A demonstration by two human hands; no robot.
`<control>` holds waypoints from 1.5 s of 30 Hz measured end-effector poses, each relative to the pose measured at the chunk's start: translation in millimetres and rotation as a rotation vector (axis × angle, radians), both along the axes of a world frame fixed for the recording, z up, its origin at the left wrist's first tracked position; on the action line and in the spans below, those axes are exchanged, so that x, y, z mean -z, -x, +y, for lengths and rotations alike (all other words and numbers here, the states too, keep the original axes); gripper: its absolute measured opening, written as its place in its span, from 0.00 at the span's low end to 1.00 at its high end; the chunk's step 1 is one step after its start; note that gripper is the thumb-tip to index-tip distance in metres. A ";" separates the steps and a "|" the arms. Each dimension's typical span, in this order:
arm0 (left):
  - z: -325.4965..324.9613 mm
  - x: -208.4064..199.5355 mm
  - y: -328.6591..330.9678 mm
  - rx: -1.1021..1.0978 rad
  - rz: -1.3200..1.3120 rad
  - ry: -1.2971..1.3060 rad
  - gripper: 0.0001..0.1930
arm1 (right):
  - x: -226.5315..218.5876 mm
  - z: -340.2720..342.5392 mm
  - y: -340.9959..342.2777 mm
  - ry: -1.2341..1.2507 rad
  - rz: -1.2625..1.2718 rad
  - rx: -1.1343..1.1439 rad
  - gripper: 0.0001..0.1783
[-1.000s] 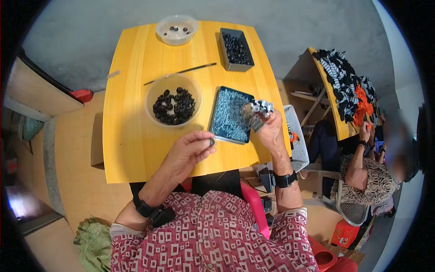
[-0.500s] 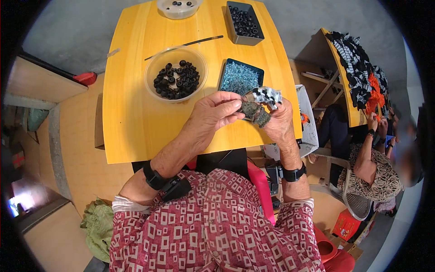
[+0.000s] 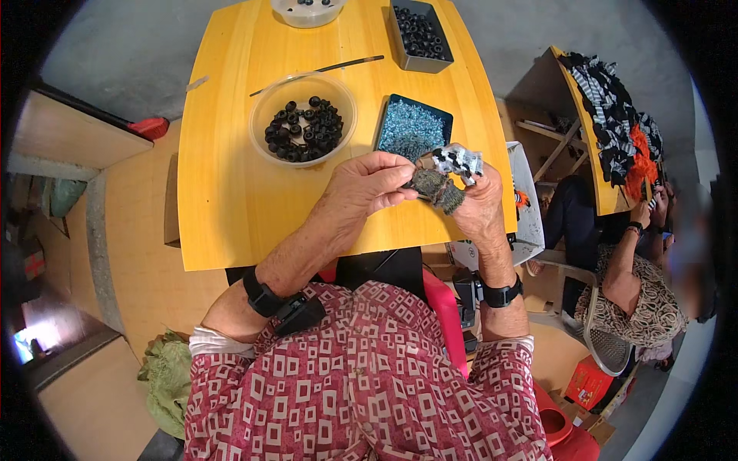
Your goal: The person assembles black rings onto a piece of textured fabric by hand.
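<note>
Some dark fuzzy cloth (image 3: 429,183), in right grip (image 3: 480,206)

No lettering can be read; the yellowish marks on the bright red rectangular box (image 3: 589,382) are too small.

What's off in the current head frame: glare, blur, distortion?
Head view, overall: edges of the yellow table bow outward, picture corners go black; head view, lower left: a bright patch looks blown out; head view, far right: smearing around the head of the co-worker; head view, centre: left hand and right hand look fairly sharp, detail between them too small to read.
</note>
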State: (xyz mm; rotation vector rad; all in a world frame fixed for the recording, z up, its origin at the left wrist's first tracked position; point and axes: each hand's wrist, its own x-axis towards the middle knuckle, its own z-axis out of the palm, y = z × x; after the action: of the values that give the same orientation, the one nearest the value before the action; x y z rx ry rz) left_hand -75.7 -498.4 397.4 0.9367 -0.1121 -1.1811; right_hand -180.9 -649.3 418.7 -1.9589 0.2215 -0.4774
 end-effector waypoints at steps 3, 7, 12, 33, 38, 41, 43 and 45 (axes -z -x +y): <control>0.1 -0.5 0.1 0.005 0.005 0.000 0.08 | 0.5 -1.9 1.0 -0.015 0.002 -0.034 0.12; 0.9 -0.9 -1.3 -0.017 0.103 0.008 0.09 | -5.3 2.2 2.0 -0.030 0.028 0.020 0.12; 3.1 -3.7 -1.5 -0.064 0.140 0.070 0.12 | 1.1 0.9 8.0 -0.087 0.036 0.129 0.13; 9.3 -13.2 2.2 -0.050 0.109 0.111 0.13 | -8.6 13.7 11.0 -0.143 -0.040 0.186 0.12; 5.4 -22.6 -2.1 -0.046 0.053 0.133 0.12 | -19.0 12.8 10.8 0.116 -0.120 0.078 0.11; 5.9 -24.0 0.8 -0.030 0.027 0.099 0.12 | -17.1 14.4 13.5 -0.055 -0.090 0.130 0.11; 6.3 -22.0 2.7 -0.031 0.004 0.091 0.11 | -19.5 14.5 12.7 -0.045 -0.084 0.129 0.10; 5.5 -17.9 3.8 -0.054 -0.015 0.175 0.11 | -17.1 15.0 11.6 -0.090 -0.084 0.140 0.11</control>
State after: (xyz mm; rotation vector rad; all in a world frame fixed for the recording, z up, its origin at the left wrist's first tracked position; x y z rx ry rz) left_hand -79.4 -492.9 415.4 0.7895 -0.1980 -1.0964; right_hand -192.5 -634.2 435.8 -1.8390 0.3231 -0.6291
